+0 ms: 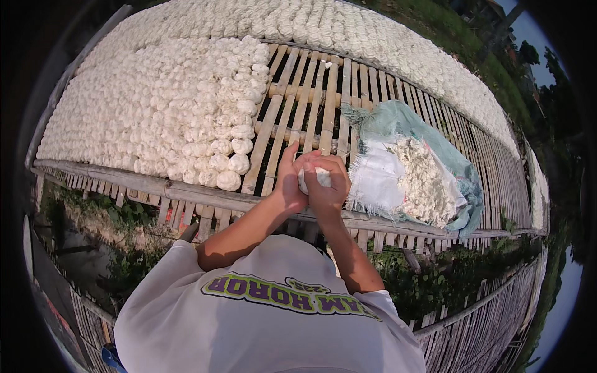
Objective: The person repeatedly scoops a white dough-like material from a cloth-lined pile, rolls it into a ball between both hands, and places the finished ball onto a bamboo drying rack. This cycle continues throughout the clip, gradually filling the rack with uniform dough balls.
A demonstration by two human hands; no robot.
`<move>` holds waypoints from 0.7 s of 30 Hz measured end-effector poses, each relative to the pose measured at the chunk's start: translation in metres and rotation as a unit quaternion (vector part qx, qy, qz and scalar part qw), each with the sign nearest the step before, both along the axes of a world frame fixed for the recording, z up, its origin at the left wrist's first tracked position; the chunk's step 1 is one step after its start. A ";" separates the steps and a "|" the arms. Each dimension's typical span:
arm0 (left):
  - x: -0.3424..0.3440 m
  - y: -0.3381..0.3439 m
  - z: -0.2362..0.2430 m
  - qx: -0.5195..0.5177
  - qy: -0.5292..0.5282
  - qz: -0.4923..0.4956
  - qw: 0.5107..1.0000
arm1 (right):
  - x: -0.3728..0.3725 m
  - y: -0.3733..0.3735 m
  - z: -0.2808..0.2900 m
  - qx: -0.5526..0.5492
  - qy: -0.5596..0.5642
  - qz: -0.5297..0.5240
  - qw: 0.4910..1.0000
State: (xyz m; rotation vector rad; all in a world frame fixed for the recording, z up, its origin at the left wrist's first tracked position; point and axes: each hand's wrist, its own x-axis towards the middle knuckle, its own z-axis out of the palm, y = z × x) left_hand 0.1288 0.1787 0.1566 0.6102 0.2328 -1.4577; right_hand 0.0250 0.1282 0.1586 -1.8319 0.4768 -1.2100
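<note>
Cupped together above the rack's near edge, my left hand and my right hand press a white doughy ball between them. Part of the ball shows between the fingers; the palms hide the rest. To the left, many similar white balls lie packed in rows on the bamboo slats. Right of my right hand, an opened green woven sack with a white woven lining holds a heap of crumbly off-white mass.
A bamboo pole edges the near side of the raised rack. Beyond the slats runs another long bed of white balls. Green plants grow below, and a second slatted bamboo rack stands at lower right.
</note>
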 end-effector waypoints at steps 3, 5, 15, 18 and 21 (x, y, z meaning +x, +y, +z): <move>0.001 0.002 0.004 -0.010 -0.051 -0.028 0.998 | -0.002 0.005 -0.006 -0.030 0.001 0.013 0.999; 0.002 0.004 0.005 -0.010 -0.104 -0.095 0.990 | -0.005 0.004 -0.008 -0.038 -0.006 0.062 0.997; 0.000 0.002 0.017 -0.049 -0.109 -0.062 0.991 | -0.004 0.009 0.000 0.054 -0.017 0.062 0.997; 0.001 0.000 0.018 -0.040 -0.102 -0.098 0.989 | -0.006 0.003 -0.002 0.053 -0.097 0.105 0.988; -0.013 -0.004 0.012 -0.018 -0.073 0.052 0.996 | -0.006 0.007 -0.009 0.015 -0.049 0.060 0.997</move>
